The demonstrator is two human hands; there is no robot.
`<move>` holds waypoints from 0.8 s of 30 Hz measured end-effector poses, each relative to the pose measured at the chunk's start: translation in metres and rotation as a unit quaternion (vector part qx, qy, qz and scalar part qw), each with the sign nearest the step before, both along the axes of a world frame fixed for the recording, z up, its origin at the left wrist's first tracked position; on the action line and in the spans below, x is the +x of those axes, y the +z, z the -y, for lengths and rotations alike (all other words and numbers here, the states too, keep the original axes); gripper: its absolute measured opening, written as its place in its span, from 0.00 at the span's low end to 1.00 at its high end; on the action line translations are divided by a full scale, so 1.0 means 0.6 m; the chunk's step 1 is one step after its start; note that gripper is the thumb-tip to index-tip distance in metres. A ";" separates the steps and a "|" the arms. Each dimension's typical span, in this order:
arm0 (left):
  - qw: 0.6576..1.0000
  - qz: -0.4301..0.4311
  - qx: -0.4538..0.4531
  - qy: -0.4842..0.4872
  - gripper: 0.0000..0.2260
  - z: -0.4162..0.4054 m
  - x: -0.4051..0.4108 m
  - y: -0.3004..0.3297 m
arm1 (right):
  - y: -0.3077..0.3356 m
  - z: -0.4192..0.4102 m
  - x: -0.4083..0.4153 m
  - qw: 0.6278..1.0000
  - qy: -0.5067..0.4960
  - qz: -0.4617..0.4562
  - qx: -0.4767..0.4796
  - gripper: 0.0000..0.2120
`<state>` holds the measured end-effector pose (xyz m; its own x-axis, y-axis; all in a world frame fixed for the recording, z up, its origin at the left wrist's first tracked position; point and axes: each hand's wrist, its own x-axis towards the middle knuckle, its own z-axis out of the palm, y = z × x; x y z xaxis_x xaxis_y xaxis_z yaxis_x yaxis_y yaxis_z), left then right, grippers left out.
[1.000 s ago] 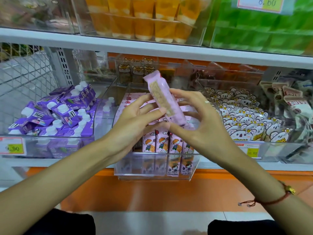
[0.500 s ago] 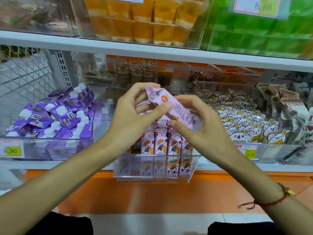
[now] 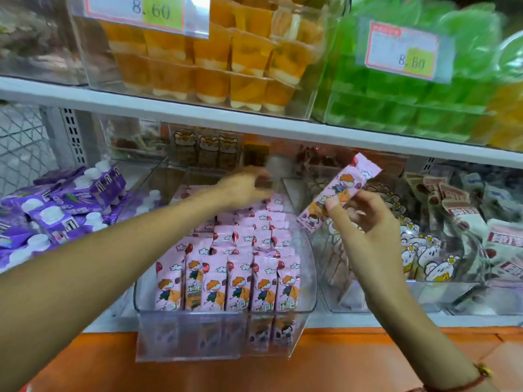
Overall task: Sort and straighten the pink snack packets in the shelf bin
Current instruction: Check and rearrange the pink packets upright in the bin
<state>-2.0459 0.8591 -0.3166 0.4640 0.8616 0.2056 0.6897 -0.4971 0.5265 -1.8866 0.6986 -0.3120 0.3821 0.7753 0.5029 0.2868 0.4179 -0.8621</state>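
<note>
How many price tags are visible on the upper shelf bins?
2: one price tag on the orange jelly cup bin at left, one price tag on the green jelly bin at right. Others may be out of view.

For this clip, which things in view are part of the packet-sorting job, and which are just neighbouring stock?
Part of the job:
- pink packet pinched in the right hand
- rows of pink packets standing in the clear bin
- left hand, reaching to the bin's back; blurred

Just nearby:
- purple pouches
- orange jelly cups
- green packs
- bear-print packets
</note>
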 end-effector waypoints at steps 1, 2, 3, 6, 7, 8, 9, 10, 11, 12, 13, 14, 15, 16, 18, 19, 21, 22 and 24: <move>0.999 -0.039 -0.001 -0.024 0.18 -0.015 0.011 -0.003 | -0.002 -0.004 0.003 1.000 0.004 -0.009 -0.001 0.03; 0.996 -0.078 0.008 -0.042 0.16 -0.027 0.020 -0.006 | -0.003 -0.007 0.005 1.000 0.008 -0.016 -0.002 0.03; 0.993 -0.106 0.020 -0.048 0.14 -0.038 0.026 -0.008 | -0.004 -0.010 0.006 1.000 0.011 -0.020 -0.003 0.04; 0.992 -0.112 0.026 -0.047 0.14 -0.057 0.025 -0.011 | -0.006 -0.016 0.010 0.999 0.012 -0.030 -0.004 0.04; 0.993 -0.106 0.019 -0.058 0.15 -0.062 0.021 -0.011 | -0.006 -0.018 0.010 0.999 0.010 -0.031 -0.005 0.04; 0.993 -0.095 0.002 -0.073 0.15 -0.067 0.016 -0.009 | -0.007 -0.020 0.009 1.000 0.009 -0.029 -0.005 0.05; 0.993 -0.079 -0.020 -0.089 0.15 -0.072 0.012 -0.006 | -0.008 -0.022 0.009 0.999 0.010 -0.031 -0.005 0.07; 0.992 -0.068 -0.032 -0.102 0.14 -0.077 0.009 -0.001 | -0.008 -0.023 0.007 0.999 0.014 -0.039 -0.005 0.08; 0.991 -0.070 -0.036 -0.108 0.14 -0.082 0.009 0.003 | -0.008 -0.025 0.006 0.999 0.019 -0.047 -0.004 0.09; 0.990 -0.085 -0.037 -0.104 0.15 -0.086 0.011 0.005 | -0.008 -0.027 0.005 0.999 0.021 -0.050 -0.004 0.09; 0.990 -0.106 -0.033 -0.088 0.14 -0.089 0.015 0.004 | -0.009 -0.029 0.004 0.999 0.022 -0.046 -0.005 0.09; 0.990 -0.126 -0.011 -0.059 0.13 -0.091 0.020 0.001 | -0.009 -0.030 0.004 0.999 0.023 -0.042 -0.005 0.09; 0.990 -0.135 0.035 -0.016 0.12 -0.089 0.024 -0.003 | -0.010 -0.031 0.005 0.999 0.025 -0.040 -0.004 0.09; 0.988 -0.123 0.086 0.032 0.11 -0.084 0.029 -0.005 | -0.010 -0.032 0.006 0.999 0.027 -0.036 -0.004 0.09; 0.988 -0.006 0.128 0.089 0.10 -0.061 0.036 0.001 | -0.007 -0.032 0.008 0.999 0.037 -0.023 -0.005 0.08; 0.988 0.087 0.093 0.083 0.12 -0.043 0.036 0.010 | -0.005 -0.031 0.008 0.999 0.042 -0.021 -0.003 0.08; 0.963 0.267 -0.026 0.000 0.16 0.001 0.034 0.033 | 0.003 -0.029 0.007 0.998 0.053 -0.026 0.005 0.11; 0.947 0.305 -0.074 -0.061 0.16 0.026 0.029 0.043 | 0.007 -0.029 0.006 0.998 0.062 -0.023 0.009 0.12; 0.930 0.312 -0.114 -0.159 0.11 0.073 0.016 0.059 | 0.016 -0.034 0.000 0.996 0.082 -0.004 0.019 0.12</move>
<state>-2.0365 0.8153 -0.2813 0.5542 0.7557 0.3491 0.0525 -0.4503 0.8914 -1.8865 0.7188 -0.3024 0.2563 0.8086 0.5295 0.2046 0.4900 -0.8474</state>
